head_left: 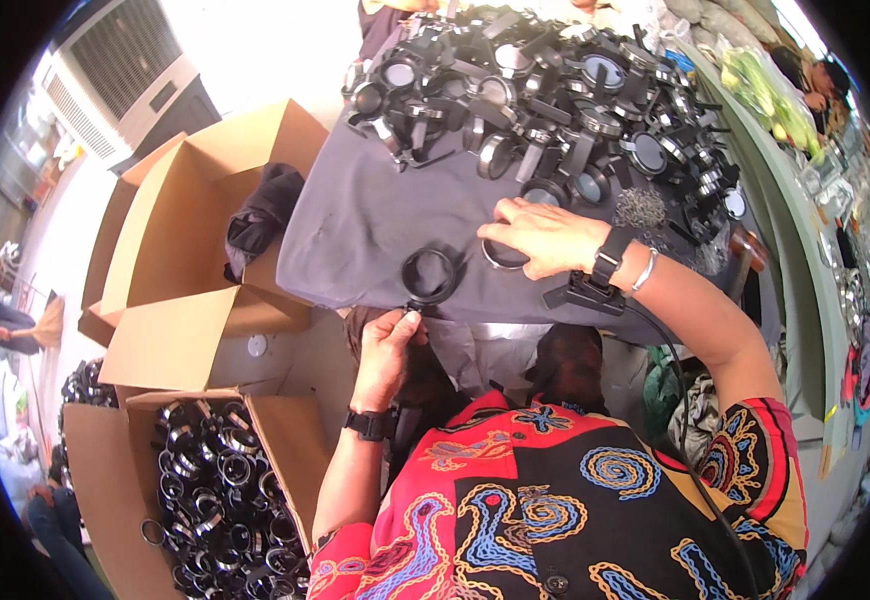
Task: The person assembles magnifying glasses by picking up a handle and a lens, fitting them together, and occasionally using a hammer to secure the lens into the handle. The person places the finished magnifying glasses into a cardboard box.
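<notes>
My left hand (387,350) is closed at the table's near edge, pinching the short stem of a black ring-shaped frame (406,276). The frame's round opening shows the grey cloth behind it. To its right, my right hand (540,236) reaches over the cloth with its fingers curled round a thin silver metal ring (496,262). Part of that ring is hidden under the hand. Just beyond my right hand, round dark discs (543,192) with metal rims lie at the front of a big heap of black and silver round parts (555,110).
Grey cloth (355,215) covers the table. A tangle of fine metal pieces (641,208) and a hammer (750,248) lie at the right. On the left stand an opened cardboard box (170,235) and another box (115,480) full of black and silver rings (235,468). A cable runs from my right wrist.
</notes>
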`<action>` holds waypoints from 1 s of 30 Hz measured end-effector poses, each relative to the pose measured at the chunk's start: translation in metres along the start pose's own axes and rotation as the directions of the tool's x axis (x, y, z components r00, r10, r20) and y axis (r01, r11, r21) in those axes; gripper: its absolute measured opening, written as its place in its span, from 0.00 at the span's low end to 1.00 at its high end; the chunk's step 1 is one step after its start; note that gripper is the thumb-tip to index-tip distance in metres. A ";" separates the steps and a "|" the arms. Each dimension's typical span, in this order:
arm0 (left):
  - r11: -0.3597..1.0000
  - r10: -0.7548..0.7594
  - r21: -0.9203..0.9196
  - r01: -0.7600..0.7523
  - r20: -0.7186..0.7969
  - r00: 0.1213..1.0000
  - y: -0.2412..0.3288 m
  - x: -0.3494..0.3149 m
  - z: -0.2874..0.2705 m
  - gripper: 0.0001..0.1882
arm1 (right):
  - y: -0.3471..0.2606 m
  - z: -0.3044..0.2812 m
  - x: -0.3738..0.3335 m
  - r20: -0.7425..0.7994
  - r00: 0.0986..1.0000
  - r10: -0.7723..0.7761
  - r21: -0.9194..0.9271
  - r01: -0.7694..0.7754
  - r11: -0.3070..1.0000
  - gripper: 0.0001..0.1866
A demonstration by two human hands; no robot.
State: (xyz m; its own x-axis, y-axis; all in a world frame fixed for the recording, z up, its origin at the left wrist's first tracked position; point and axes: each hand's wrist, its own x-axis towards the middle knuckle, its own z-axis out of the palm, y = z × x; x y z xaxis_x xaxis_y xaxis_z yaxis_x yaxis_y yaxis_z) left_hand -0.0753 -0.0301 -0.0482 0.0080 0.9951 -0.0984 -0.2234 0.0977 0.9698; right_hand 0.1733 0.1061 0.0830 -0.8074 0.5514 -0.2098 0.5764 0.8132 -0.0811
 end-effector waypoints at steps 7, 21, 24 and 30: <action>0.999 -0.032 0.000 0.032 -0.010 0.999 0.002 0.003 0.003 0.14 | -0.066 -0.006 0.039 -0.363 0.917 -0.163 0.173 0.238 0.956 0.30; 0.998 -0.048 -0.051 0.048 -0.008 0.999 -0.005 0.001 0.001 0.13 | -0.077 -0.005 0.071 -0.055 0.983 -0.175 0.047 0.178 0.983 0.32; 0.997 -0.058 -0.053 0.059 0.015 0.998 -0.007 0.001 -0.001 0.14 | -0.072 -0.003 0.070 -0.063 0.981 -0.184 0.097 0.189 0.977 0.31; 0.984 -0.122 0.122 0.128 -0.052 0.991 0.022 -0.005 0.007 0.16 | -0.070 0.020 0.079 -0.187 0.961 -0.203 0.118 0.227 0.967 0.20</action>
State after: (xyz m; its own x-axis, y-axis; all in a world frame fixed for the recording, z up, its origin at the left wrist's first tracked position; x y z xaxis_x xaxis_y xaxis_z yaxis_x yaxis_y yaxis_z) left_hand -0.0731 -0.0333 -0.0243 -0.0154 0.9736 -0.2276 -0.0999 0.2250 0.9692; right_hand 0.0717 0.0896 0.0524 -0.9166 0.3999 -0.0030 0.3888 0.8892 -0.2411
